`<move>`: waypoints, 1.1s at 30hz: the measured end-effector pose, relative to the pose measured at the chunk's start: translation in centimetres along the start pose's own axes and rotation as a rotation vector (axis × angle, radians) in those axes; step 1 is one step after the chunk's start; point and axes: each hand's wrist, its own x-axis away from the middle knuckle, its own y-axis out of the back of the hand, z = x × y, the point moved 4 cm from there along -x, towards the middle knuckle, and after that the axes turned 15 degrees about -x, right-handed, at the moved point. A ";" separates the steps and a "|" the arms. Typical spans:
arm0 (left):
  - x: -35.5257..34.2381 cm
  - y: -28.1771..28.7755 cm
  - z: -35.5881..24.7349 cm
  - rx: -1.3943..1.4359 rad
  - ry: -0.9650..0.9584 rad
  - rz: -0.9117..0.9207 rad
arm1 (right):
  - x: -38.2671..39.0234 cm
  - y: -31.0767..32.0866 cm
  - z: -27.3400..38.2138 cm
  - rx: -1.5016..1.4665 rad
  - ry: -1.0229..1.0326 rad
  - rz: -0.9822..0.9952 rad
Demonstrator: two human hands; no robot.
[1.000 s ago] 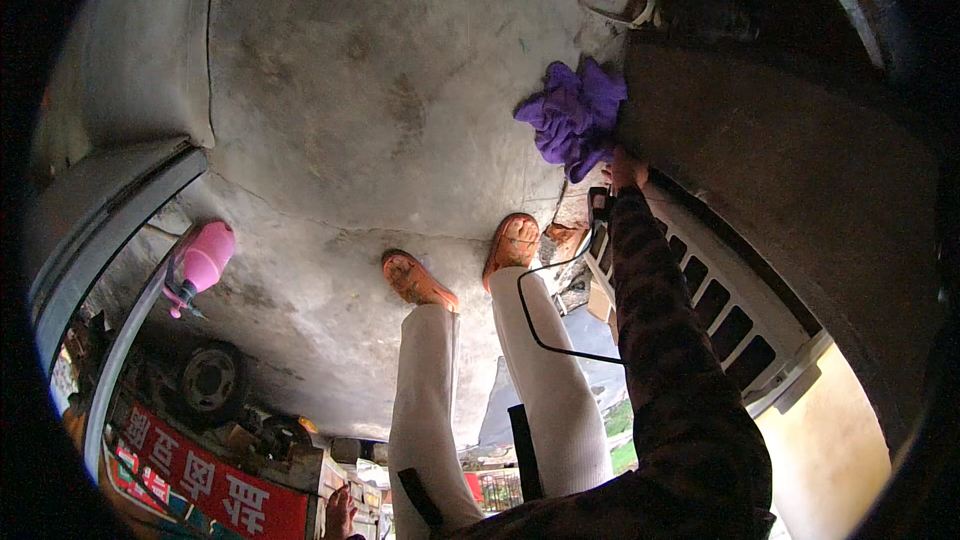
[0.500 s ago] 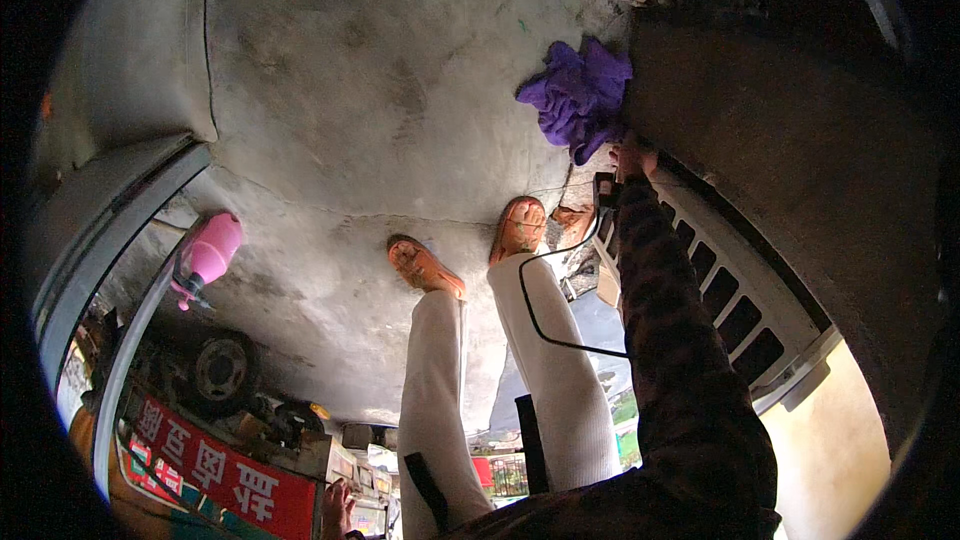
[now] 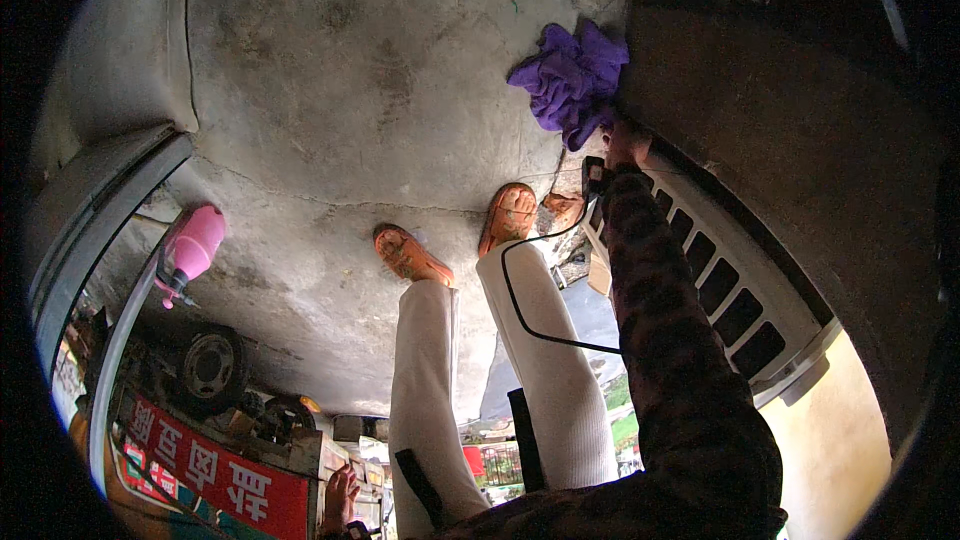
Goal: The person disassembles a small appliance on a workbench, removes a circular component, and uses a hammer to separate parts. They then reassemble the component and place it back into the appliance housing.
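The purple cloth [image 3: 568, 80] and concrete floor [image 3: 350, 70] look matt, the pink bottle [image 3: 198, 238] smooth plastic.

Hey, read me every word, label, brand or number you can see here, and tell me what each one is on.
Red banner, lower left: large white characters; I won't copy the wording out.
Smaller red sign beside it: white characters, too small and partly covered to read reliably.
Pink bottle and purple cloth: no lettering can be made out.
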 end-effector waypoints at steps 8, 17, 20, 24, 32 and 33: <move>-0.9 1.0 1.1 0.029 0.024 -0.042 | -3.0 0.5 -0.2 1.008 0.366 -0.229; -1.4 1.2 1.5 0.016 0.035 -0.071 | -3.1 1.7 0.9 0.796 0.479 -0.160; -1.1 1.3 1.5 0.013 0.009 -0.061 | -2.4 0.8 1.2 0.854 0.445 -0.115; -1.4 1.6 1.7 0.030 0.021 -0.074 | -0.9 0.5 2.7 0.405 0.279 -0.013; -2.6 -1.2 -0.8 0.022 -0.088 0.099 | 6.9 1.2 6.1 -0.179 -0.235 0.210; -2.5 -1.2 -1.2 0.020 -0.114 0.100 | 8.7 0.8 6.6 -0.075 -0.137 0.119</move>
